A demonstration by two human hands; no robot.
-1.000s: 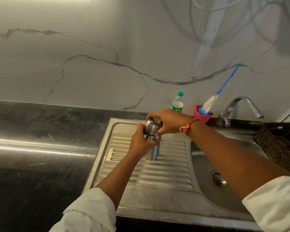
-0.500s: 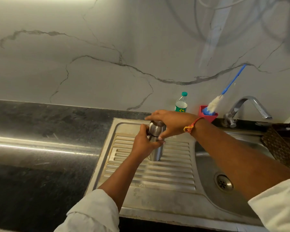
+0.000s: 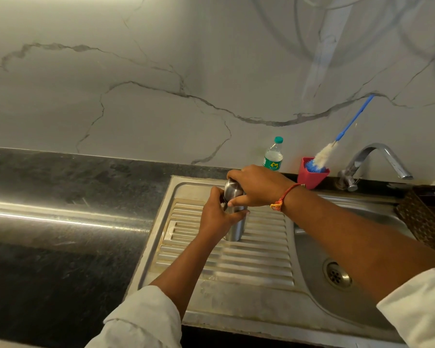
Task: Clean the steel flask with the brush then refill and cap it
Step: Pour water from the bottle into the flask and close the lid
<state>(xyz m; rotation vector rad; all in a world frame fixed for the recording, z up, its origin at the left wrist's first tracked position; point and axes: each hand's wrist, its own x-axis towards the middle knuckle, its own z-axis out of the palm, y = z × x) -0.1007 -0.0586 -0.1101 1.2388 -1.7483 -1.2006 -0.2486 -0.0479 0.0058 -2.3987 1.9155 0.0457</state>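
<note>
Gripping upright steel flask [image 3: 235,228] with left hand [image 3: 217,217], fingers curled round its body; clamping the cap [image 3: 232,189] from above with right hand [image 3: 259,185].

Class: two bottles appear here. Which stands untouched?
The green-capped plastic bottle by the wall; the left hand and right hand grip the steel flask.

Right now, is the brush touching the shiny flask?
Apart. The head view shows the brush leaning in the red cup, clear of the steel flask standing on the drainboard.
</note>
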